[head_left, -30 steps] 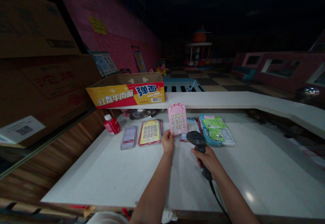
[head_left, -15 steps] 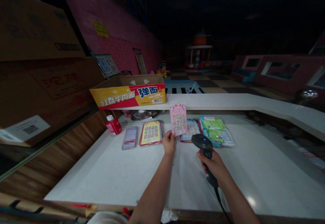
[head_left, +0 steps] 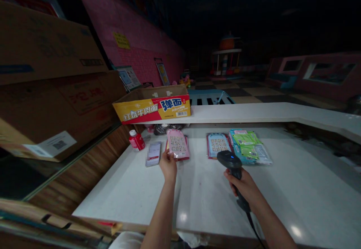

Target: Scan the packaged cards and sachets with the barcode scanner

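My left hand (head_left: 168, 165) pinches the lower left corner of a pink card packet (head_left: 177, 143) printed with a grid of small pictures. That packet is over the left stack of packets (head_left: 184, 158), hiding most of it; whether the two touch I cannot tell. My right hand (head_left: 243, 185) is wrapped round the handle of a black barcode scanner (head_left: 229, 160), which has a blue light on top and a cable running down. Just beyond the scanner head lies a second stack with a blue packet (head_left: 217, 143) on top. Green and blue packets (head_left: 246, 143) lie beside it.
A phone (head_left: 153, 154) and a red bottle with a white cap (head_left: 137, 141) are on the white counter (head_left: 203, 192) at left. An open noodle carton (head_left: 155, 110) rests on the raised ledge (head_left: 239, 113). Large cardboard boxes (head_left: 56, 110) are stacked at far left.
My left hand has carried the pink packet leftward, from in front of the blue packet's stack to over the left stack. The scanner stays in my right hand. The view has shifted slightly.
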`<state>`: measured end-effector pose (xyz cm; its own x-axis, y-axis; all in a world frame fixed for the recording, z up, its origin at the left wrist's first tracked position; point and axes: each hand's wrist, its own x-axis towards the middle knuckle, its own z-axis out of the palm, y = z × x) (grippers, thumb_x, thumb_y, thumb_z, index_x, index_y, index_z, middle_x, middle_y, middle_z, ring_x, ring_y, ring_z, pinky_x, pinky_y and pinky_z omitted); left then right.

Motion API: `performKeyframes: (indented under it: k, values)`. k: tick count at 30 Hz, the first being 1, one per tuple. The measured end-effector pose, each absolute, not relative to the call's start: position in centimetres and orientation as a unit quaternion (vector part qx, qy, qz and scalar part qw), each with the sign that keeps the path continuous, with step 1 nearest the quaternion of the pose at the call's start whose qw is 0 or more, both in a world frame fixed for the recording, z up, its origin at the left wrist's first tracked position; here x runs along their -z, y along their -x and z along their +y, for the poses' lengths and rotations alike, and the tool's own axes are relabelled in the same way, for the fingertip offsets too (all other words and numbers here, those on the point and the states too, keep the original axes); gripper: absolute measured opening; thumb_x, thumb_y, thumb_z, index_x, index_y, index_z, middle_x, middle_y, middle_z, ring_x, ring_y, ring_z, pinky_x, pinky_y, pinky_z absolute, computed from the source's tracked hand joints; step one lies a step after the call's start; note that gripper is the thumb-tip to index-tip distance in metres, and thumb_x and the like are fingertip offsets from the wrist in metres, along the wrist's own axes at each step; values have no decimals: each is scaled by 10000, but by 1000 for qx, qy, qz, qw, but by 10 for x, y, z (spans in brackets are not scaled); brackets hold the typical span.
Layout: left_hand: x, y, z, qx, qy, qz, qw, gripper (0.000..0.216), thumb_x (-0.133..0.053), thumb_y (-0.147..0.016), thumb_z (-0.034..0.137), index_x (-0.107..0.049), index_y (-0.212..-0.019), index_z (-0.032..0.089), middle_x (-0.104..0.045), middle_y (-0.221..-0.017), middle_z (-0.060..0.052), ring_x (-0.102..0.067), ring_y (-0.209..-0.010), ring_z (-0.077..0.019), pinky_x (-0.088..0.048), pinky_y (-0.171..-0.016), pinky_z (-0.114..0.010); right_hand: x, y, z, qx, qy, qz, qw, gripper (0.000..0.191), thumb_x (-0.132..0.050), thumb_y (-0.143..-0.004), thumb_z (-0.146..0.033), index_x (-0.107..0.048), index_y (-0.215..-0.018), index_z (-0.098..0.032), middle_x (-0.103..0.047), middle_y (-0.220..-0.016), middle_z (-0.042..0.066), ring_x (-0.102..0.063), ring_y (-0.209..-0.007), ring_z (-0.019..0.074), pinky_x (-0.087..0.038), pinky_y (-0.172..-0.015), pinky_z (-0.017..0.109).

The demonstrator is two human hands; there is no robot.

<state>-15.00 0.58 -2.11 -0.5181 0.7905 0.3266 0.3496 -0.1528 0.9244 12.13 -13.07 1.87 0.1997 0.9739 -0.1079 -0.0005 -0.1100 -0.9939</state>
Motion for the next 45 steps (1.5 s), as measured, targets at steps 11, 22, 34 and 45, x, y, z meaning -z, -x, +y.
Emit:
performKeyframes:
  k: [11, 22, 34, 45]
  values:
    - [5, 133, -22, -272, -660, 694, -90, 451, -416, -890, 122, -603, -1295, 194, -604, -1221, -166, -534, -1113, -307, -414, -961, -449, -14, -122, -130, -479, 578, -435, 498, 363, -696, -698, -504, -564, -844, -199, -516, -412, -75, -448, -341, 122, -369, -351, 238]
    - [36, 126, -24, -220, -725, 648, -76, 439, -456, -921, 229, -579, -1342, 208, -524, -1426, -151, -453, -1330, -329, -325, -1121, -507, -11, -121, -131, -468, 581, -434, 505, 343, -690, -712, -489, -568, -833, -193, -498, -401, -81, -422, -332, 110, -354, -349, 230]
    - [11, 86, -20, -294, -754, 587, -37, 329, -506, -876, 148, -655, -1167, 180, -628, -1216, -129, -542, -1165, -281, -429, -1011, -432, -24, -133, -136, -448, 589, -339, 581, 422, -766, -618, -499, -578, -839, -193, -523, -462, -75, -439, -361, 105, -366, -352, 229]
    - [0, -16, 11, -248, -682, 674, 138, 414, -706, -772, 414, -585, -1040, 122, -624, -1065, -178, -614, -1016, -291, -441, -847, -343, -33, -155, -145, -430, 594, -311, 605, 432, -781, -635, -510, -580, -843, -189, -529, -471, -70, -464, -385, 109, -380, -368, 224]
